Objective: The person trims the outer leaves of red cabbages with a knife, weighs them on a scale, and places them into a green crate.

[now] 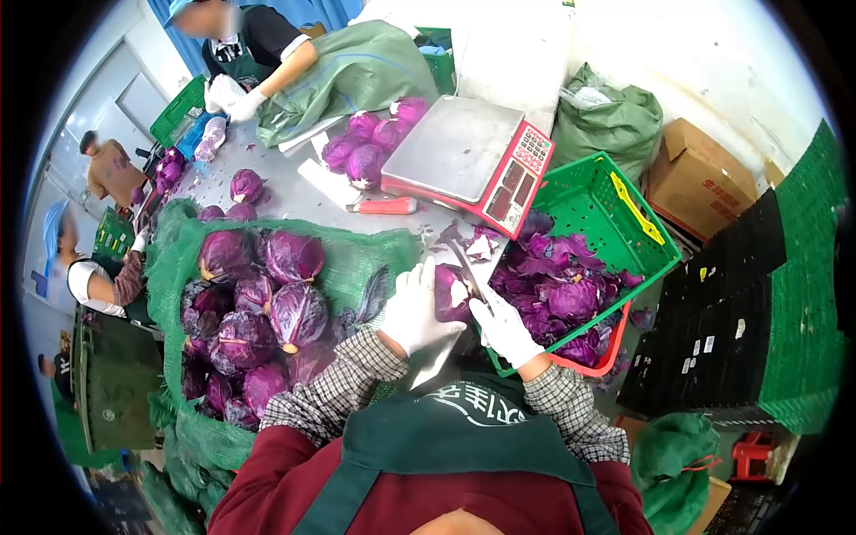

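A red cabbage [446, 299] with a pale cut patch is at the table's front edge. My left hand [415, 308], in a white glove, is closed on its left side. My right hand [506, 328], gloved too, is closed round a knife whose blade [465, 266] points away from me along the cabbage's right side. The knife's handle is hidden by my fingers. Left of my hands, a green mesh sack [357, 245] lies spread with several whole red cabbages [245, 339] on it. To the right, a green crate [584, 183] holds loose purple leaves [566, 294].
A red scale [459, 152] with a metal plate stands behind my hands, a red-handled tool [383, 206] beside it. Several trimmed cabbages [366, 165] lie left of the scale. Across the table a co-worker [259, 58] handles a green sack [357, 76]. Black crates [713, 321] are stacked at right.
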`<control>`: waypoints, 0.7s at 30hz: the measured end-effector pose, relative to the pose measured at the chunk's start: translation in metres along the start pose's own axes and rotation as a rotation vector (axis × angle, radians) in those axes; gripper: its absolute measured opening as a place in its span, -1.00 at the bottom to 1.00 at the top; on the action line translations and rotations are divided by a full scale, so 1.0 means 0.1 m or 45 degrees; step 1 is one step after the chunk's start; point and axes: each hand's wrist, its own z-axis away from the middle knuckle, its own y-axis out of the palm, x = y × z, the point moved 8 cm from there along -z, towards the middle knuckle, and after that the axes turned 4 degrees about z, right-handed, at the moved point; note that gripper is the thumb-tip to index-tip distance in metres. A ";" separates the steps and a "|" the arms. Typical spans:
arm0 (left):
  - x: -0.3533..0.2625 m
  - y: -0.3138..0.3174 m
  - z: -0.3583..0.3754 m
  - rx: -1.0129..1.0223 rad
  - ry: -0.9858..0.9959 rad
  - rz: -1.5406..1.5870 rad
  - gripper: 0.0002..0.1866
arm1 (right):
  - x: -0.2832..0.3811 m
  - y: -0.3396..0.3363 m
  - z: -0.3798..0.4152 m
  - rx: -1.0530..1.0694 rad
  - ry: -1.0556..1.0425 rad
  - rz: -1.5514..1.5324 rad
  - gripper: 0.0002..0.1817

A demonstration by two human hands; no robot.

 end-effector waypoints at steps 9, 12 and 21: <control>0.05 0.03 0.10 -0.085 0.003 0.053 0.12 | 0.18 0.06 -0.17 0.047 -0.065 0.258 -0.62; 0.02 0.06 0.15 -0.150 0.050 0.044 0.11 | -0.15 -0.06 -0.26 -0.017 0.180 0.162 -0.64; 0.36 0.01 0.69 -0.246 0.251 0.519 0.24 | -0.64 -0.09 -0.03 -0.252 0.530 -0.257 -0.75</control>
